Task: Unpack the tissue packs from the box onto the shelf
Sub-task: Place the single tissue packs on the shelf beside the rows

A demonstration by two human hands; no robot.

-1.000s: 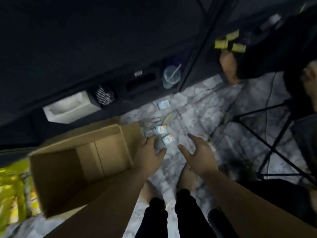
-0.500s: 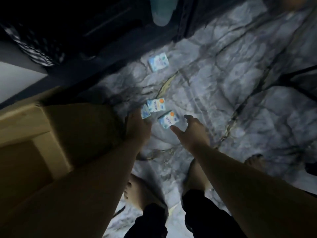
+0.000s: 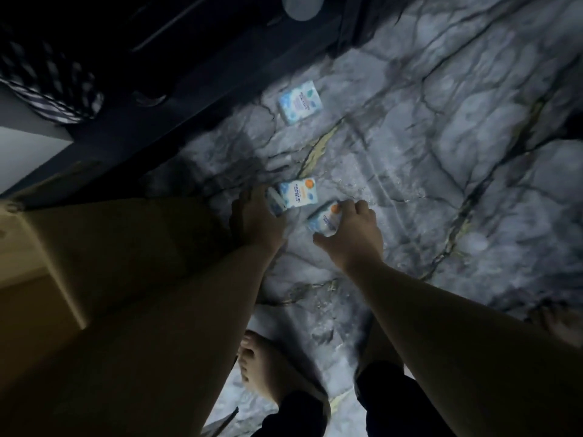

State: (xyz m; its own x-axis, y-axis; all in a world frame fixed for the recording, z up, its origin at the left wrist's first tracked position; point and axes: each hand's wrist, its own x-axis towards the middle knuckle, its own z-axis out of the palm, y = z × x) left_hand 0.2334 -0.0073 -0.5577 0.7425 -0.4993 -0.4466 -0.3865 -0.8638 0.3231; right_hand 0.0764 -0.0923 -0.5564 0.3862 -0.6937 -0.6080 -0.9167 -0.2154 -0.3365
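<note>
Small white-and-blue tissue packs lie on the marble floor. My right hand (image 3: 350, 234) grips one tissue pack (image 3: 321, 220), thumb on its near side and fingers over its far edge. My left hand (image 3: 255, 216) curls its fingers over a second pack (image 3: 275, 203), which is mostly hidden. A third pack (image 3: 299, 193) with an orange dot lies between and just beyond both hands. A fourth pack (image 3: 300, 102) lies farther away, near the dark shelf unit (image 3: 220, 58). The open cardboard box (image 3: 110, 244) stands at the left, under my left forearm.
The dark shelf unit runs across the top left, holding a striped item (image 3: 47, 86), a white box (image 3: 22, 146) and a pale cup (image 3: 303, 7). My bare feet (image 3: 265, 370) stand on the marble floor (image 3: 457, 152) below the hands.
I have bent lower, so the floor and packs look closer. Both hands reached down to the packs; the right hand closed round one pack and the left hand settled on another.
</note>
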